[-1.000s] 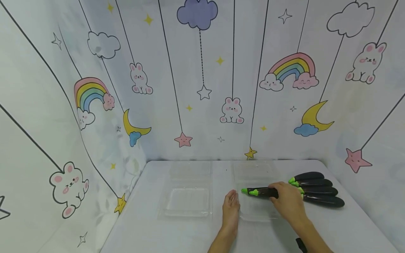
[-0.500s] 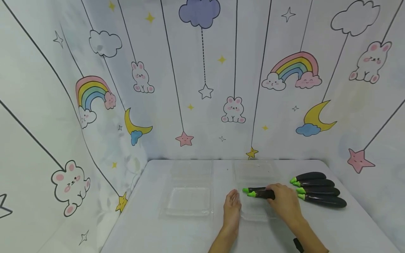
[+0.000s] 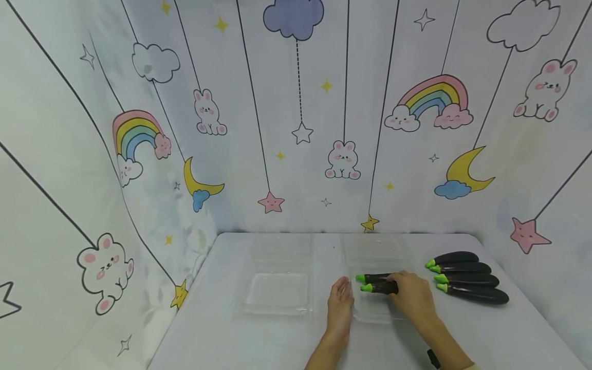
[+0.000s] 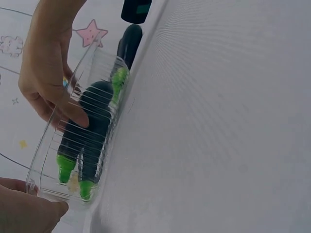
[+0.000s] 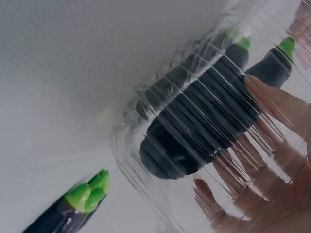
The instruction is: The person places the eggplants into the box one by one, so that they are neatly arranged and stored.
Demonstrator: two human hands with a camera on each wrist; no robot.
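My right hand (image 3: 413, 298) grips a dark eggplant (image 3: 381, 288) with a green stem end, low inside the right-hand clear plastic container (image 3: 374, 319). A second eggplant (image 3: 376, 278) lies beside it on the far side, also in the container. Both stem ends point left. In the right wrist view the ribbed wall stands in front of the gripped eggplant (image 5: 194, 121). My left hand (image 3: 339, 303) rests against the container's left side, fingers fairly straight; in the left wrist view its thumb (image 4: 60, 208) touches the container's end.
To the right, several more eggplants (image 3: 476, 294) lie fanned out on the white table (image 3: 259, 344), stems leftward. Another clear container (image 3: 277, 311) with its lid raised back stands on the left. A patterned cloth (image 3: 296, 174) hangs behind the table.
My right hand has moved the gripped eggplant toward me and down, so it lies apart from the other one. The left hand stays at the container's side. The head view has shifted slightly.
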